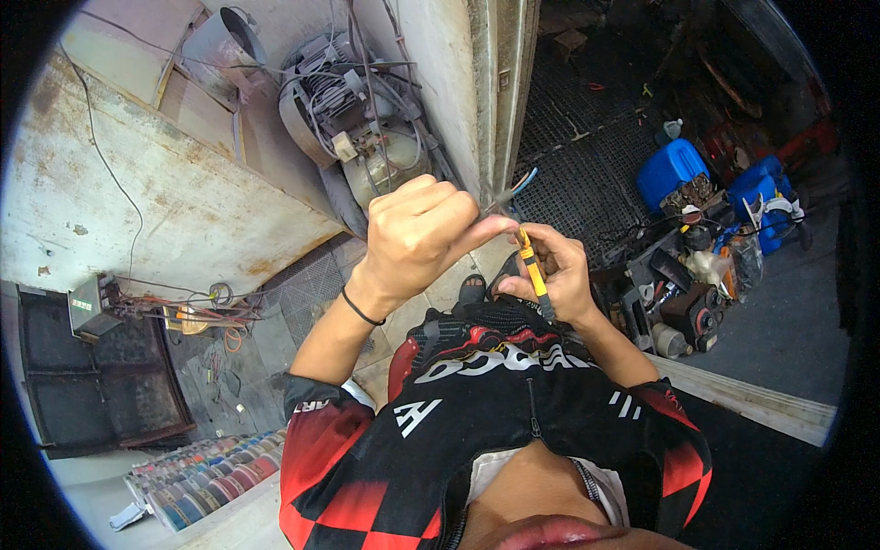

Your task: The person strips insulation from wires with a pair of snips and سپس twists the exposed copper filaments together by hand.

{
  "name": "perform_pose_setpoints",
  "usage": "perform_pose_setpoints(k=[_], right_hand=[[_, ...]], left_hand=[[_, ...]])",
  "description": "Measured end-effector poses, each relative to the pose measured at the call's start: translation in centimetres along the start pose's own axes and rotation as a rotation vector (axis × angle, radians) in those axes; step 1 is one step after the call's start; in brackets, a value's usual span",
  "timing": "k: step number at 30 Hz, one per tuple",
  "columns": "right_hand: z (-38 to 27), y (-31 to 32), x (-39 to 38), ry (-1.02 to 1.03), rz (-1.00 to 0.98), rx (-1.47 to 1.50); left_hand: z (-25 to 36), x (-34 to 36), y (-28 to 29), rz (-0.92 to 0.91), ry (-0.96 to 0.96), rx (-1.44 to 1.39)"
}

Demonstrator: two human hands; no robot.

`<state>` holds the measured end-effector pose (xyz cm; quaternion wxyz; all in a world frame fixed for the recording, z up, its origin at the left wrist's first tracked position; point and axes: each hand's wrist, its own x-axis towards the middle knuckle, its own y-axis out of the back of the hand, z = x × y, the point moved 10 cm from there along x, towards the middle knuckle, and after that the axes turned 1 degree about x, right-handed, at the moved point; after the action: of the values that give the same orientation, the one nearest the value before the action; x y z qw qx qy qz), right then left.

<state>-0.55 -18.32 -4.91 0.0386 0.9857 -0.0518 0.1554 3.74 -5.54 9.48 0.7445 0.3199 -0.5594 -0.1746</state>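
My left hand [422, 229] is closed in a fist round a grey cable [500, 199]. Blue and pale inner wires [524, 181] stick out of the cable's end, past the knuckles. The left thumb stretches right, its tip close to the top of a slim yellow-and-black tool, apparently a utility knife [533, 267]. That knife stands almost upright in my right hand [561, 275], whose fingers and thumb are wrapped about it. Both hands are in front of my chest, nearly touching. The cable's course inside the left fist is hidden.
A dusty motor [335, 78] with loose wires stands beyond the left hand, next to a rusty white panel [165, 174]. At right are blue jerrycans [671, 172] and piled machine parts [683, 302]. Thread spools [215, 481] lie in rows at lower left, below a wired control box [92, 307].
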Motion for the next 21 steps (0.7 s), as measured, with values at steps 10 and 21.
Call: perform_pose_setpoints(k=[10,21], right_hand=[[1.1,7.5,1.9,-0.035,0.28,0.586],[0.7,6.9,2.3,-0.045,0.285,0.494]], left_hand=[[-5.6,-3.5,-1.0,-0.209,0.615,-0.547],[-3.3,-2.2,-5.0,-0.258,0.735,-0.968]])
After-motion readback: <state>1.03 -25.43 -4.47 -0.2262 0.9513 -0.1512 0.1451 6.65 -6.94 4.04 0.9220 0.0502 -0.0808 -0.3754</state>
